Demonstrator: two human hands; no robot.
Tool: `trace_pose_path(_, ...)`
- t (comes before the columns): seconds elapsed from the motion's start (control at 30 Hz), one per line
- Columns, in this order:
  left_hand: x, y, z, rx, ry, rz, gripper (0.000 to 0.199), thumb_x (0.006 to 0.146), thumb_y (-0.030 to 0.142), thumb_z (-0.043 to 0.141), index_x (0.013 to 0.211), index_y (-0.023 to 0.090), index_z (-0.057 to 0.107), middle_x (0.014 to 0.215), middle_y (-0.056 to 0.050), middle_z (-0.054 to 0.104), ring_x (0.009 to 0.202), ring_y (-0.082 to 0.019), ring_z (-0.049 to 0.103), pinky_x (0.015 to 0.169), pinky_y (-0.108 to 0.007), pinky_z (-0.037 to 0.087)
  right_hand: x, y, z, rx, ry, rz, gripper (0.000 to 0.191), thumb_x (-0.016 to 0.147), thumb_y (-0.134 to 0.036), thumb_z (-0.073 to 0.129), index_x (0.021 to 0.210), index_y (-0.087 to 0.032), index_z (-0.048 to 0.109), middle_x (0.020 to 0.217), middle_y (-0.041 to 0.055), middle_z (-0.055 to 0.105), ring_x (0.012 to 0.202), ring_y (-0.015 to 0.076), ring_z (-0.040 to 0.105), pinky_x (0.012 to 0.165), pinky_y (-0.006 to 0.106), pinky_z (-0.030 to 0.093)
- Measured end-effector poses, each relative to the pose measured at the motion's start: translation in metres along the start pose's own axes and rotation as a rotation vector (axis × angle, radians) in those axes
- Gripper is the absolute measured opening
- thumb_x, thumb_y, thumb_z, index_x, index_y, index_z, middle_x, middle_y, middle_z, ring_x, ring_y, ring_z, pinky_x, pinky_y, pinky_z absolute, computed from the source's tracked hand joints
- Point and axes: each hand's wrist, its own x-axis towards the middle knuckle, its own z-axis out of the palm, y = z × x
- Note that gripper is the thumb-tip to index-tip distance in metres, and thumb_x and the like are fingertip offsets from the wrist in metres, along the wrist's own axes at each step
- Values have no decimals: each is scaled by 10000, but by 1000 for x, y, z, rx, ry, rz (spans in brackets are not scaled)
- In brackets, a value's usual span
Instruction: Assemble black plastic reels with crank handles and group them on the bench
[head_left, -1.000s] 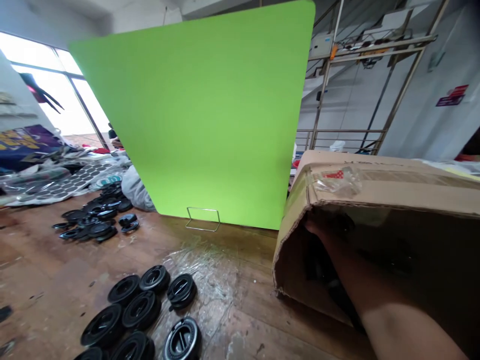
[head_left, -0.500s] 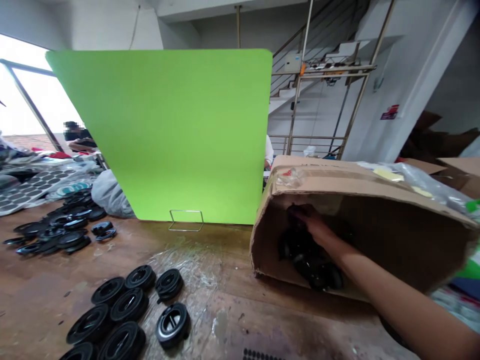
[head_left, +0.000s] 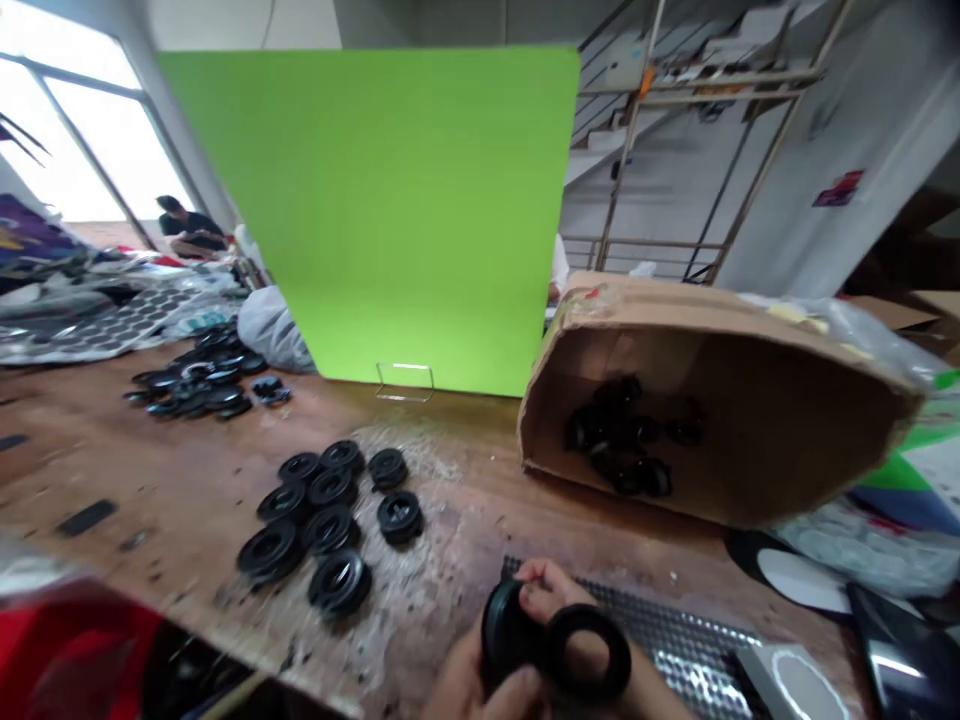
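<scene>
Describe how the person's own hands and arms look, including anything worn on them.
The left hand and right hand are bare, with no gloves visible. No sleeve shows on the visible part of the right forearm. Blur hides finer details on the fingers.

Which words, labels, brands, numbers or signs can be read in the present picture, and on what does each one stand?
No text can be read.
Red and purple sign on the wall: too blurred.
Purple sheet at far left: yellow marks, too blurred to tell if letters.
Cardboard box: small red mark near its corner, too small.
</scene>
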Motion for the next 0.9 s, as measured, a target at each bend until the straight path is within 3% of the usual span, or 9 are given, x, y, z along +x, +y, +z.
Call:
trace_pose_path(0.1, -8, 10, 14, -183, 53, -16, 590, 833, 482, 660, 1306, 197, 454, 780, -22, 646, 643, -142, 594, 661, -273, 502, -7, 10, 14, 82, 63, 42, 497, 731, -609, 703, 991, -239, 497, 880, 13, 645, 485, 96, 519, 400, 223, 395)
trace_pose_path(0.2, -11, 12, 15, -300, 133, 1, 666, 735, 372, 782, 1259, 218, 401, 964, -45, 658, 740, -151, 629, 696, -276, 507, -11, 8, 9, 53, 157, 80, 544, 690, -570, 751, 1062, -246, 521, 927, 33, 666, 563, 146, 587, 447, 261, 454)
trace_pose_path(0.3, -9, 12, 7, -163, 307, -26, 677, 672, 248, 826, 1193, 219, 395, 1042, -54, 639, 912, -194, 645, 858, -331, 507, -12, 3, -7, 73, 299, 60, 552, 784, -699, 581, 1053, -217, 551, 961, 72, 683, 668, 183, 631, 555, 310, 510)
trace_pose_path(0.37, -7, 11, 0, -86, 360, -26, 673, 684, 213, 810, 1213, 218, 395, 1064, -53, 619, 945, -190, 627, 887, -333, 497, -14, -1, -17, 42, 325, 9, 580, 844, -731, 455, 1065, -206, 561, 1007, 99, 684, 728, 196, 637, 604, 327, 520)
trace_pose_path(0.5, -6, 10, -17, -266, 347, -31, 723, 706, 248, 805, 1294, 232, 385, 1232, -83, 536, 940, -167, 586, 779, -273, 502, -20, -6, -34, -318, 418, -102, 472, 820, -615, 607, 1074, -219, 578, 1082, 101, 668, 890, 238, 641, 715, 351, 521)
trace_pose_path(0.6, -9, 12, -29, -397, 335, -68, 720, 708, 280, 823, 1281, 244, 389, 1063, -37, 572, 806, -116, 550, 675, -211, 448, -24, -1, -45, -778, 514, -203, 297, 814, -501, 652, 937, -233, 617, 946, 69, 663, 854, 237, 615, 763, 368, 489)
trace_pose_path(0.7, -14, 18, -36, -523, 259, -99, 534, 794, 446, 735, 1183, 242, 431, 874, 0, 553, 781, -117, 539, 646, -200, 418, -24, 10, -52, -1178, 394, -344, 164, 890, -374, 551, 809, -243, 605, 845, 52, 620, 822, 229, 571, 781, 377, 451)
trace_pose_path(0.77, -16, 21, -36, -580, 224, -167, 414, 869, 546, 597, 1111, 242, 455, 830, 0, 542, 739, -119, 543, 598, -201, 414, -21, 18, -55, -1315, 306, -425, 160, 916, -313, 506, 805, -241, 595, 861, 55, 604, 871, 233, 557, 805, 376, 444)
trace_pose_path(0.9, -18, 20, -28, -567, 228, -300, 337, 904, 508, 556, 1046, 204, 525, 755, 1, 535, 637, -98, 524, 519, -178, 388, -12, 25, -59, -1452, 240, -422, 144, 935, -250, 471, 861, -223, 591, 900, 59, 589, 904, 225, 543, 807, 359, 448)
